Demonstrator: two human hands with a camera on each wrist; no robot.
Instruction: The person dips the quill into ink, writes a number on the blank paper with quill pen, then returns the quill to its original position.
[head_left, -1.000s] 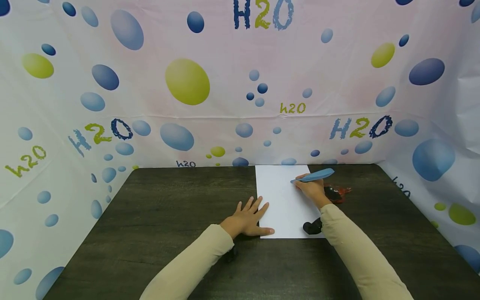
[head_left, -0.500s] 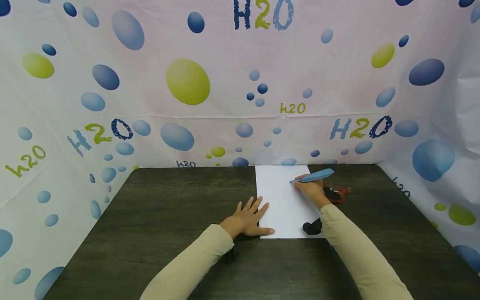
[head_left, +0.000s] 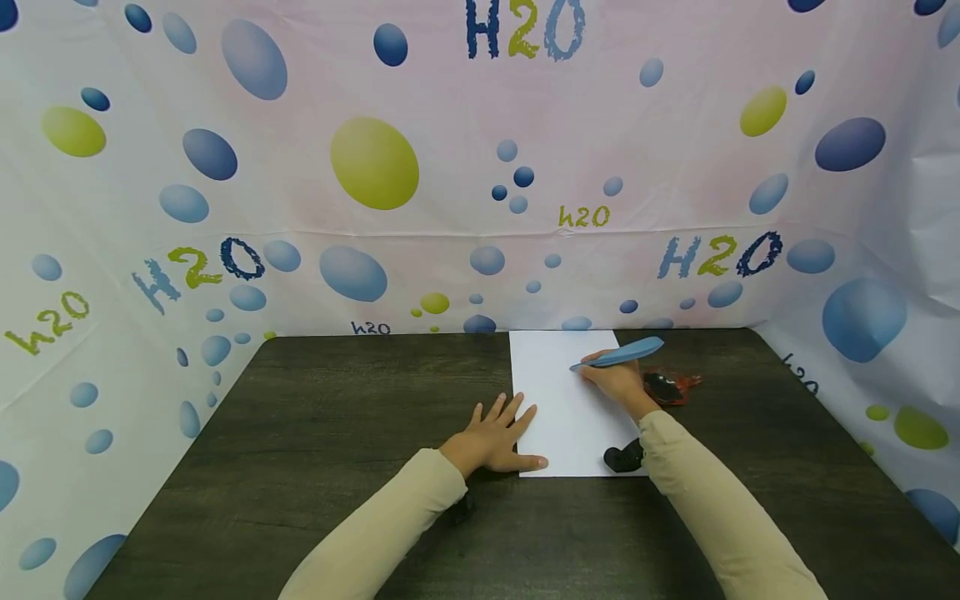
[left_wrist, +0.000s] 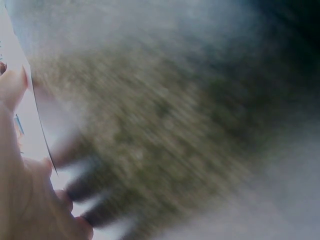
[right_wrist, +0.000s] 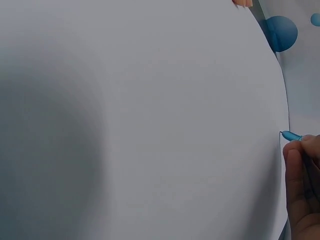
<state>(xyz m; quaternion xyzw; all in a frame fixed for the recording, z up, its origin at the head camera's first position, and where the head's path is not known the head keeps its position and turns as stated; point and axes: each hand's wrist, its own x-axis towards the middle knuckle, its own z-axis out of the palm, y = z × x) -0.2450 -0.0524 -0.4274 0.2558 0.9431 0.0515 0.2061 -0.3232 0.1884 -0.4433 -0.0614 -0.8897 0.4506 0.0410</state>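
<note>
A white sheet of paper (head_left: 555, 400) lies on the dark table. My left hand (head_left: 491, 437) rests flat across its lower left edge, fingers spread; in the left wrist view that hand (left_wrist: 30, 200) shows beside the paper's edge. Over the upper right of the sheet, my right hand (head_left: 618, 382) pinches a blue feather-shaped pen (head_left: 626, 352). The pen slants, its tip at the paper and its broad end up to the right. Seen from the right wrist, the pen's blue tip (right_wrist: 291, 136) pokes out between thumb and fingers, right at the sheet. No drawn marks are discernible in the head view.
Just right of my right wrist lies a reddish-orange object with a dark middle (head_left: 670, 387), partly behind the hand. A black wrist camera (head_left: 624, 457) hangs over the sheet's lower right. A spotted backdrop (head_left: 450, 167) rises behind the dark wooden table (head_left: 337, 417).
My right hand and the feather-shaped pen have shifted slightly left and toward me over the paper. The left hand stays in place.
</note>
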